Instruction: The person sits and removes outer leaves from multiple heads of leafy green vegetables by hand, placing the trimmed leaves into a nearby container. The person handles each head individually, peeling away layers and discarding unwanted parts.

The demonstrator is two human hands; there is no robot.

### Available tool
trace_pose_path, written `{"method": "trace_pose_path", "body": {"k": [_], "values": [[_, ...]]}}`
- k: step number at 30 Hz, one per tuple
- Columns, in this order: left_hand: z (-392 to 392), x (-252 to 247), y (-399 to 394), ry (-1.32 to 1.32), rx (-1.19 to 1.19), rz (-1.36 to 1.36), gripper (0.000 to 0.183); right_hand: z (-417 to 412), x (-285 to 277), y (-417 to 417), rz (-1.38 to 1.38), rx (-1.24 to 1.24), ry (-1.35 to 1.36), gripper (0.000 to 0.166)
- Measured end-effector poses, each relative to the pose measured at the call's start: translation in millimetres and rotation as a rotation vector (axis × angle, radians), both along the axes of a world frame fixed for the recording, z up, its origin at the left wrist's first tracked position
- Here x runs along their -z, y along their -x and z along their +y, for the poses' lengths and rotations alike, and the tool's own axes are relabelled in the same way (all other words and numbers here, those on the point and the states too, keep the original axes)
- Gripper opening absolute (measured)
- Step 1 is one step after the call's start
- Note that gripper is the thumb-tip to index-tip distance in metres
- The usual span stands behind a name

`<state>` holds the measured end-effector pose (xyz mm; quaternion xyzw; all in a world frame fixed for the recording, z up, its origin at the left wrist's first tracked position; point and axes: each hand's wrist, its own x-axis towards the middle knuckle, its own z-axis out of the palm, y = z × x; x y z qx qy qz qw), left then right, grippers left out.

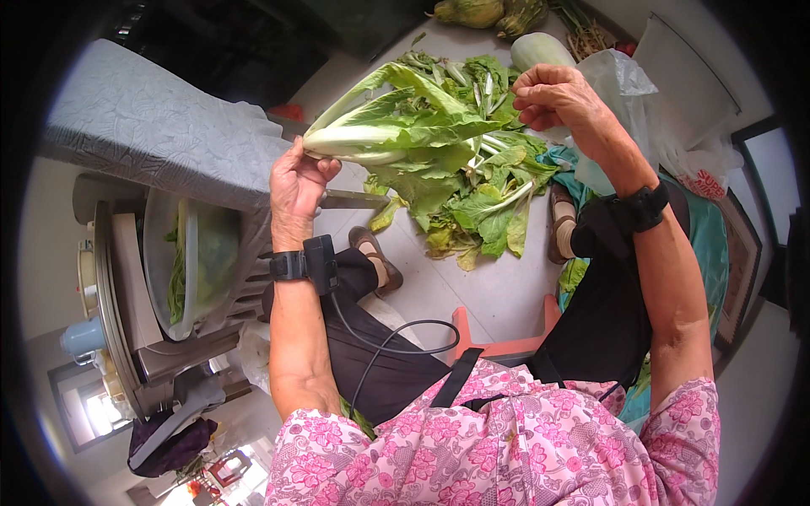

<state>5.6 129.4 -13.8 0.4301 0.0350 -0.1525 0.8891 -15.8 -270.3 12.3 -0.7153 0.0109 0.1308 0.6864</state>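
Observation:
My left hand (302,180) grips a head of leafy greens (361,135) by its pale stem end, thumb on top and fingers curled underneath. The head's long white ribs and green leaves point to the right, above a pile of loose leaves (500,218) on the floor. Some leaves in that pile are yellowed. My right hand (549,98) hovers over the pile's upper right side, apart from the held head. Its fingers are loosely bent, and nothing shows between them.
A cloth-covered table (164,133) stands at left, above a translucent tub (190,272) holding greens. A pale gourd (541,50) and pumpkins (468,11) lie at the top. Plastic bags (614,79) are at right. A pink stool (506,345) and a looped cable (436,322) are near my legs.

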Motion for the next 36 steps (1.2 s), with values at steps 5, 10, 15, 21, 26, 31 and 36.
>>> {"method": "trace_pose_path", "body": {"k": [5, 10, 15, 21, 26, 31, 36], "values": [[5.1, 4.5, -0.2, 0.076, -0.083, 0.090, 0.020, 5.7, 0.4, -4.9, 0.010, -0.004, 0.000, 0.014], [2.3, 5.7, 0.2, 0.051, -0.218, 0.204, 0.019, 9.5, 7.4, -14.0, -0.001, -0.027, 0.012, 0.015], [22.1, 10.0, -0.1, -0.124, -0.109, 0.120, 0.019, 18.0, 5.7, -18.4, -0.035, -0.040, 0.028, 0.016], [6.2, 5.5, 11.6, -0.590, -0.131, 0.061, 0.021, 9.8, 6.6, -19.5, -0.053, 0.004, 0.014, 0.017], [-5.5, 12.0, 4.3, -0.766, -0.137, 0.056, 0.023, 0.0, 8.1, -19.1, -0.055, 0.051, -0.022, 0.018], [-40.0, 17.8, -28.0, -0.702, -0.242, -0.044, 0.021, -4.0, 10.2, -24.2, -0.017, 0.089, -0.101, 0.020], [-81.7, 12.3, -87.5, -0.520, -0.301, -0.239, 0.018, -8.5, 10.5, -32.6, 0.107, 0.064, -0.297, 0.010]]}}
